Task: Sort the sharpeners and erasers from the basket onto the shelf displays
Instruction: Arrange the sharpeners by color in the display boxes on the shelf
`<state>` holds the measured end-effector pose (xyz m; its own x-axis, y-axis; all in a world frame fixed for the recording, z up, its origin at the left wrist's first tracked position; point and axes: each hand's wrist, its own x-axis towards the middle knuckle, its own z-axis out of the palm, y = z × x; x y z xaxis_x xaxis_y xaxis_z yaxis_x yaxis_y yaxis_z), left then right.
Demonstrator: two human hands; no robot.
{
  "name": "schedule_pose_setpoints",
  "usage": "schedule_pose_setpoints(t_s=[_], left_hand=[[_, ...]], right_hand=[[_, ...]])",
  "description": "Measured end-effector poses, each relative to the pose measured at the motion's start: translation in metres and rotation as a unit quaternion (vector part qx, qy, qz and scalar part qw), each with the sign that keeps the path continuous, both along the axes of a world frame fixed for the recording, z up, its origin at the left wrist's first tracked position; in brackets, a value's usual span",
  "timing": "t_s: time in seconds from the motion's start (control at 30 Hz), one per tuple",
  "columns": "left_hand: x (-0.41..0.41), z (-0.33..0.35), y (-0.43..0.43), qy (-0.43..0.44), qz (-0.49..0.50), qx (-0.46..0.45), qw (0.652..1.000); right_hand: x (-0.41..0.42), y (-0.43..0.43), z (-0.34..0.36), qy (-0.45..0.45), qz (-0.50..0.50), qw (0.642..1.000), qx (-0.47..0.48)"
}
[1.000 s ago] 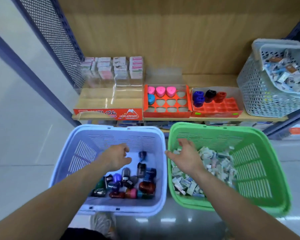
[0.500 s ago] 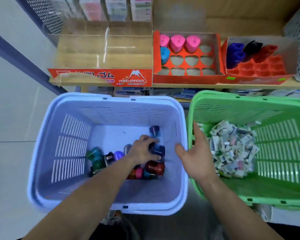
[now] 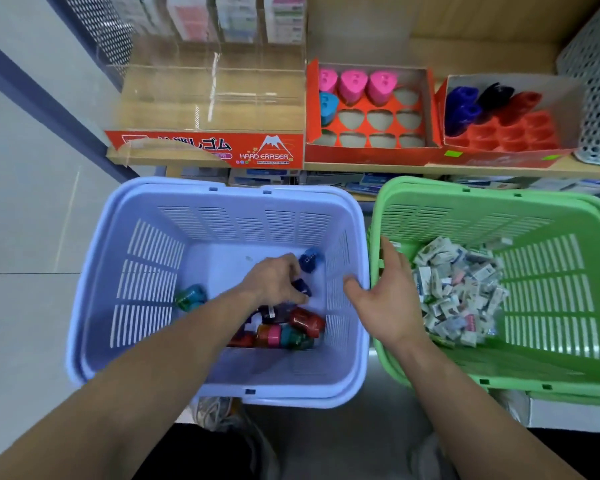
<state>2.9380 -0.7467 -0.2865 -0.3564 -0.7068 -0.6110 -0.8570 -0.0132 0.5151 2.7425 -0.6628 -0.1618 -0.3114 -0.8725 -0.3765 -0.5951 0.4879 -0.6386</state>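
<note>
Left hand [image 3: 274, 282] is down in the blue basket [image 3: 146, 271], fingers curled around a dark sharpener [image 3: 300, 287]. Right hand [image 3: 388, 299] hovers spread and empty over the green basket [image 3: 551, 258] rim. Picking step; next, lift it to the orange tray [image 3: 371, 147].

Left hand [image 3: 274, 280] curled, fingers bent down; right hand [image 3: 388, 299] open, fingers spread.
</note>
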Motion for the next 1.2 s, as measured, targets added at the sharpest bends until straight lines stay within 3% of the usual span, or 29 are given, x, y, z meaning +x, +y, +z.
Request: schedule_pose_setpoints(t_s=[0.13,0.23,0.37,0.53,0.63,0.77,0.9,1.2], left_hand=[[0.040,0.047,-0.021,-0.030,-0.033,0.012,0.999],[0.074,0.074,-0.021,-0.077,-0.054,-0.023,0.995],[0.125,0.074,-0.002,-0.095,-0.008,-0.045,0.994],[0.153,0.043,0.012,-0.084,0.044,-0.021,0.995],[0.152,0.019,0.009,-0.085,0.033,-0.012,0.996],[0.149,0.005,0.010,-0.101,0.037,0.007,0.994],[0.142,-0.002,0.014,-0.099,0.047,0.020,0.994],[0.138,-0.004,0.011,-0.096,0.048,0.024,0.994]], right_hand=[[0.013,0.005,0.028,0.116,0.015,0.982,-0.150],[0.040,-0.005,0.043,0.082,0.106,0.966,-0.220],[0.086,-0.045,-0.008,-0.015,0.180,0.982,-0.048],[0.109,-0.079,-0.106,0.094,0.152,0.969,0.169],[0.110,-0.074,-0.133,0.172,0.129,0.964,0.159],[0.107,-0.066,-0.153,0.199,0.143,0.958,0.147],[0.109,-0.070,-0.156,0.148,0.181,0.961,0.150],[0.131,-0.069,-0.160,0.029,0.349,0.911,0.218]])
